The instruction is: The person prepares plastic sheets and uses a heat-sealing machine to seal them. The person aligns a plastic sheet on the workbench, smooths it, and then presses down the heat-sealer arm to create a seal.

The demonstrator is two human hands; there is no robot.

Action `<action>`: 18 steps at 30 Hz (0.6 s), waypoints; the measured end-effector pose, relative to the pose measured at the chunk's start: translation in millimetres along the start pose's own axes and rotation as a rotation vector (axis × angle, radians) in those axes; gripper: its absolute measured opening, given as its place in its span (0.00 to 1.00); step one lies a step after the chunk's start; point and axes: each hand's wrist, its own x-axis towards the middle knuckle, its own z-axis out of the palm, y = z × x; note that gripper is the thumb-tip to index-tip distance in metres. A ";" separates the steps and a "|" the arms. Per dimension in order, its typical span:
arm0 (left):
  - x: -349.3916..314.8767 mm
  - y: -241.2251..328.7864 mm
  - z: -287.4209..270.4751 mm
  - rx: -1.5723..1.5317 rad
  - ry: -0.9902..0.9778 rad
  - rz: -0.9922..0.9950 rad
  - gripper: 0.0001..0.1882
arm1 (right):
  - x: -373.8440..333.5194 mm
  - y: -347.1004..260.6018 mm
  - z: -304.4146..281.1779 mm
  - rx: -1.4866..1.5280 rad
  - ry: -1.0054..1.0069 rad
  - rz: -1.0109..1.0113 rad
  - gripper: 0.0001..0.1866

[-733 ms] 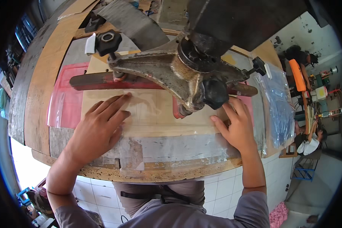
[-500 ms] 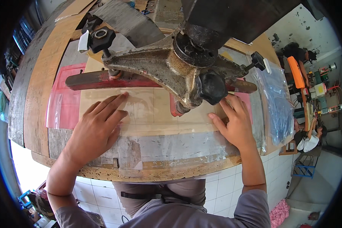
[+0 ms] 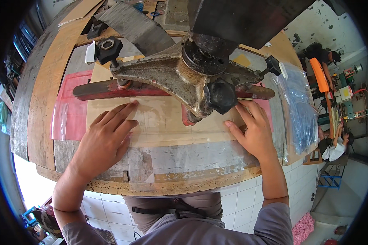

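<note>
My left hand (image 3: 106, 136) lies with fingers stretched out on a clear plastic sheet over a tan board (image 3: 151, 118), fingertips just short of a long red and grey bar (image 3: 106, 90). Thumb and fingers apart, my right hand (image 3: 253, 128) rests on the sheet's right part. Its fingertips reach close to the bar and a black knob (image 3: 220, 96). Above the board stands a worn metal press head (image 3: 155, 69) with arms that carry the bar. Whether the bar touches the sheet, I cannot tell. Neither hand holds anything.
Pink plastic film (image 3: 71, 110) sticks out at the left, and a stack of clear bluish plastic bags (image 3: 300, 110) lies at the right. Another black knob (image 3: 109, 50) stands on the left arm. A person in a white top (image 3: 335, 151) is farther off at right, near machinery.
The view has shifted slightly, and the press head appears a little farther left against the board. Both hands stay in nearly the same places.
</note>
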 end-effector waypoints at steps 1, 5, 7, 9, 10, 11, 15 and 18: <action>-0.2 -0.1 0.0 0.007 -0.001 -0.001 0.17 | 0.4 -0.7 -0.2 0.000 0.001 -0.001 0.29; -0.1 -0.4 1.0 0.011 -0.001 0.000 0.17 | 0.7 -0.4 1.0 -0.003 0.000 -0.001 0.29; -0.8 -0.1 0.4 0.008 -0.003 0.000 0.17 | 0.7 -1.6 -0.4 -0.003 -0.006 0.008 0.29; -0.6 -0.2 0.0 0.003 -0.005 0.001 0.16 | 0.6 -2.1 -1.1 -0.005 -0.009 0.012 0.29; -0.5 -0.3 -0.1 0.001 -0.006 0.001 0.16 | 0.4 -1.9 -1.2 -0.007 -0.009 0.010 0.29; -0.3 0.0 -0.1 0.006 -0.004 0.005 0.16 | 0.2 -1.6 -1.1 -0.009 -0.008 0.009 0.29; -0.4 -1.5 -0.3 0.027 -0.004 0.031 0.16 | 0.0 -0.7 -0.2 -0.013 -0.008 0.000 0.29; -1.1 -1.9 0.1 0.015 0.008 0.024 0.15 | 0.7 -1.9 -0.4 -0.016 -0.016 0.000 0.28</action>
